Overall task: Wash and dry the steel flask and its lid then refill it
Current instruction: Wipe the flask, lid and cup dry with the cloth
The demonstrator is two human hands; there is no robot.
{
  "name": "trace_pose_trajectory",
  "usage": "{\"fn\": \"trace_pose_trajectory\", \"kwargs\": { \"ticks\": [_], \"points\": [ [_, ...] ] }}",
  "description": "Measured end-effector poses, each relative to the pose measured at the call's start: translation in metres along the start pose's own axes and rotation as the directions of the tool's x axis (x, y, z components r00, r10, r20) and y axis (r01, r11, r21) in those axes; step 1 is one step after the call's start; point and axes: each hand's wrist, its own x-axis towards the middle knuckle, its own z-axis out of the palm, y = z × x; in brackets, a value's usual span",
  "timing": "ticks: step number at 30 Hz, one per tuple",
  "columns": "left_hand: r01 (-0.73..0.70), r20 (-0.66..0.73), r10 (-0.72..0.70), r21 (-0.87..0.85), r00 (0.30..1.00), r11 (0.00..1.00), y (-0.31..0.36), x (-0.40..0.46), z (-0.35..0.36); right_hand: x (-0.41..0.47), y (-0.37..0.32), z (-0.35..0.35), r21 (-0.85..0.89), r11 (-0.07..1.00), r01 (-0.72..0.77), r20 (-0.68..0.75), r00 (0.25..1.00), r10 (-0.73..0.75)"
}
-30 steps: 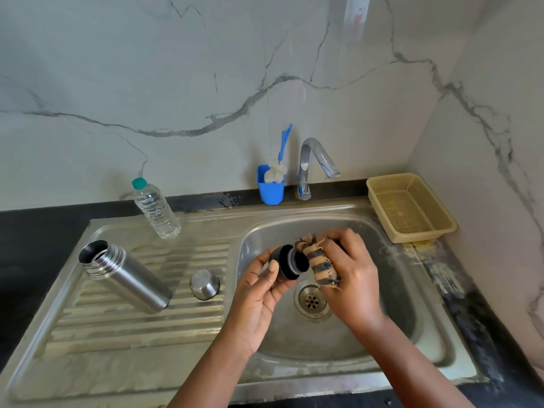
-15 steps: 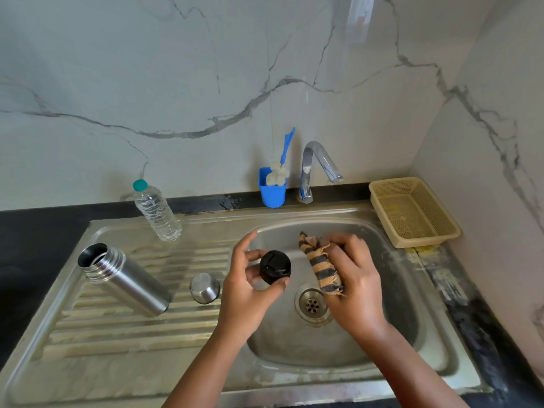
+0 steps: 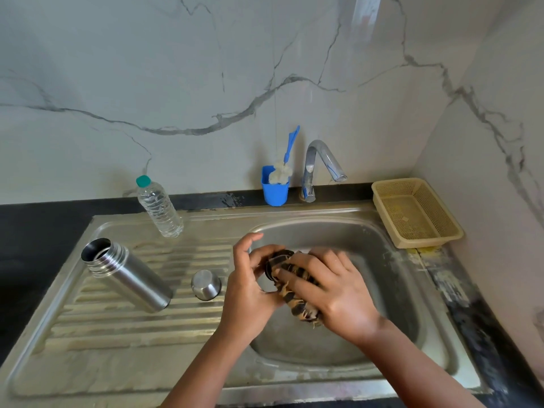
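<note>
No writing legible anywhere; water bottle (image 3: 159,206) has no label that shows, green cap on.

Left hand (image 3: 247,287) over the sink basin (image 3: 379,260), fingers (image 3: 259,256) curled round the black lid (image 3: 275,262), index finger raised above it. Lid mostly hidden between the two hands; only its dark rim shows.

Right hand (image 3: 335,293) grips a striped tan-and-black cloth (image 3: 297,293), fingers curled and clamped on it, pressing the cloth against the lid. Both forearms come in from the bottom edge, meeting over the basin.

Steel flask (image 3: 126,275) lies on its side on the ribbed drainboard (image 3: 117,325), open mouth toward the upper left, well apart from the hands. Small steel cup (image 3: 206,284) upside down just beside the flask's base.

Behind: blue holder (image 3: 275,191) with brush (image 3: 290,151), tap (image 3: 319,166), beige basket (image 3: 415,213) on the dark desk (image 3: 35,231) at the right.
</note>
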Motion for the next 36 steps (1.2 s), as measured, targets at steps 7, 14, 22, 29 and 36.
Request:
{"fn": "trace_pose_trajectory", "kwargs": {
  "ticks": [7,14,22,29,36],
  "points": [
    [-0.021,-0.003,0.021,0.015,1.000,1.000,0.002,-0.004,0.006,-0.004,0.002,0.010,0.202,0.913,-0.355,-0.089,0.921,0.378],
    [0.039,-0.019,-0.040,-0.046,0.999,0.998,-0.003,-0.005,0.007,-0.020,-0.016,0.010,0.096,0.975,-0.201,-0.105,0.972,0.211],
    [0.042,-0.013,-0.043,-0.084,0.999,0.996,-0.001,-0.003,0.010,-0.013,0.005,0.009,0.160,0.894,-0.419,-0.151,0.884,0.442],
    [0.080,-0.018,-0.083,-0.152,0.996,0.985,-0.007,-0.003,0.009,-0.018,-0.017,0.008,0.107,0.966,-0.234,-0.116,0.962,0.246],
    [0.105,-0.038,-0.119,-0.257,0.992,0.961,-0.004,-0.011,0.016,-0.021,-0.004,0.006,0.048,0.935,-0.351,-0.136,0.925,0.354]
  ]
}}
